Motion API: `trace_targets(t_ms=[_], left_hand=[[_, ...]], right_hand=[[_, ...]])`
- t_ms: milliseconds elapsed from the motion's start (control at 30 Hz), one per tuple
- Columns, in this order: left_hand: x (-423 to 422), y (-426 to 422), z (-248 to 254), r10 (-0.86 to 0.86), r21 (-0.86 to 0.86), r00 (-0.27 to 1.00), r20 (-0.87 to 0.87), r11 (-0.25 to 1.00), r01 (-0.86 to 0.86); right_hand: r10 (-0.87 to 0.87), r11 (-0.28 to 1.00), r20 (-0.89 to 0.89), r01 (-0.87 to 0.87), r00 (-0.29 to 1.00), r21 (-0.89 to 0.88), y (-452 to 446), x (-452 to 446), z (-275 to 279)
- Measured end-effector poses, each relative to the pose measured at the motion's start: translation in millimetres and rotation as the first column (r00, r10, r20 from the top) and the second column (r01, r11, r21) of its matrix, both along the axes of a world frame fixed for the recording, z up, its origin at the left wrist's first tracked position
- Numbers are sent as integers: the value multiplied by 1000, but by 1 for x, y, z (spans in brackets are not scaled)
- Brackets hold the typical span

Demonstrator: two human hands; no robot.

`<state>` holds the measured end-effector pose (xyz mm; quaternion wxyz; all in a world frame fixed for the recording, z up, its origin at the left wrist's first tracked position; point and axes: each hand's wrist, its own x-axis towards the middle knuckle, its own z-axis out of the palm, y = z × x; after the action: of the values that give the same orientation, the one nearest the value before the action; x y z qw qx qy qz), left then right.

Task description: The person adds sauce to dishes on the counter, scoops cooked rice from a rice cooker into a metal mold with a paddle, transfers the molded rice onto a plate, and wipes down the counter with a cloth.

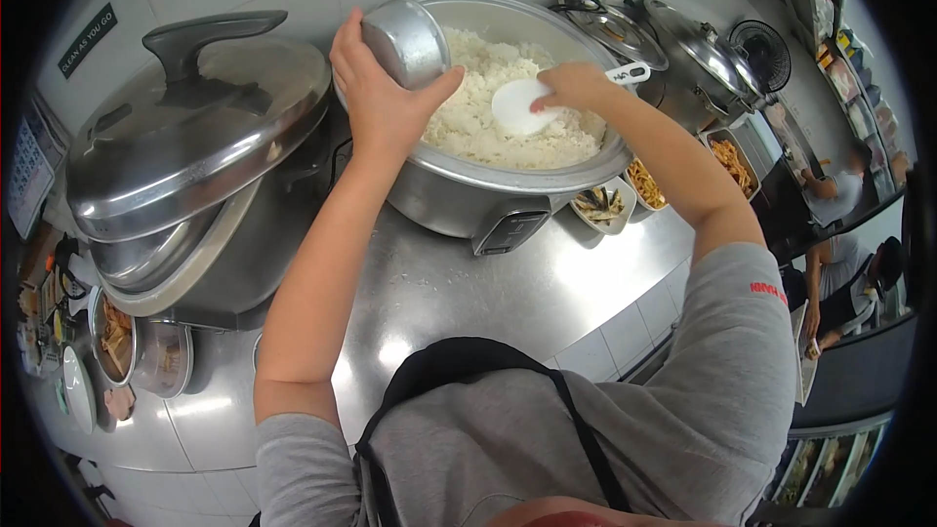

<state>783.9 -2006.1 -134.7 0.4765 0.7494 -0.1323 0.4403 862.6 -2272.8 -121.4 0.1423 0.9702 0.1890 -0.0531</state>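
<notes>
My left hand [379,102] grips a small metal bowl [405,44], tilted on its side over the left rim of a large rice cooker [444,185]. White cooked rice [473,127] lies in the cooker's pot. Closed round a white rice paddle [517,105], my right hand [578,88] is above the rice, with the paddle's broad blade against its surface. The end of the handle sticks out to the right of that hand. The inside of the bowl faces away and is hidden.
On the left stands a second large cooker with a metal lid [195,127]. Trays of food [605,210] sit right of the rice, near a lidded pot [698,49] and a fan [759,54]. Food containers [115,337] stand lower left. Other people [844,185] are at the far right.
</notes>
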Motion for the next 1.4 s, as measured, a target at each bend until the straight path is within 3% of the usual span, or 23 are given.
trace_targets(t_ms=[133, 200, 233, 433, 567, 633, 667, 733, 867, 1000, 1100, 1200, 1267, 1300, 1400], left_hand=[[9, 14, 2, 28, 78, 999, -34, 997, -26], [11, 14, 0, 19, 101, 999, -34, 995, -15], [8, 14, -1, 28, 134, 999, -25, 991, -25], [5, 15, -3, 80, 195, 997, -6, 978, -78], [5, 15, -3, 101, 252, 995, -20, 963, -93], [6, 14, -2, 101, 265, 994, -26, 960, -91], [6, 14, -3, 109, 266, 994, -27, 959, -98], [5, 13, -3, 116, 264, 993, -20, 959, -107], [2, 15, -5, 112, 277, 993, -19, 955, -103], [-21, -12, 4, -34, 274, 998, 60, 962, 16], [-43, -36, 8, -154, 281, 988, -5, 948, 149], [-42, -41, 4, -235, 268, 971, 39, 939, 216], [-43, -42, 5, -172, 232, 982, 73, 961, 151], [-44, -48, 7, -188, 241, 976, 107, 958, 158], [-47, -43, 4, -168, 230, 975, 143, 964, 132]], right_hand=[[3, 998, 114, 4, 993, -60, 8, 16, 19], [-113, 989, 167, 96, 979, 109, -4, 32, 27], [-192, 981, 159, 186, 968, 47, -11, 38, 28], [-287, 955, 243, 297, 927, -4, -22, 78, -9], [-90, 981, 338, 142, 937, -134, 16, 88, 1], [12, 1000, 425, -22, 905, 20, 44, 81, 12], [6, 1000, 422, -15, 906, 19, 55, 76, 5], [91, 996, 231, -87, 969, -27, 76, 62, -6], [160, 986, 150, -166, 976, 30, 66, 26, 1], [-170, 968, 469, 235, 867, -84, -14, 76, 29], [-177, 925, 462, 308, 869, -225, -63, 68, 18], [-245, 896, 524, 396, 816, -199, -61, 51, -6], [-279, 903, 408, 383, 869, -197, -75, 51, -9], [-330, 869, 448, 453, 831, -200, -102, 62, -34], [-468, 816, 285, 533, 836, -223, -40, -7, 8]])
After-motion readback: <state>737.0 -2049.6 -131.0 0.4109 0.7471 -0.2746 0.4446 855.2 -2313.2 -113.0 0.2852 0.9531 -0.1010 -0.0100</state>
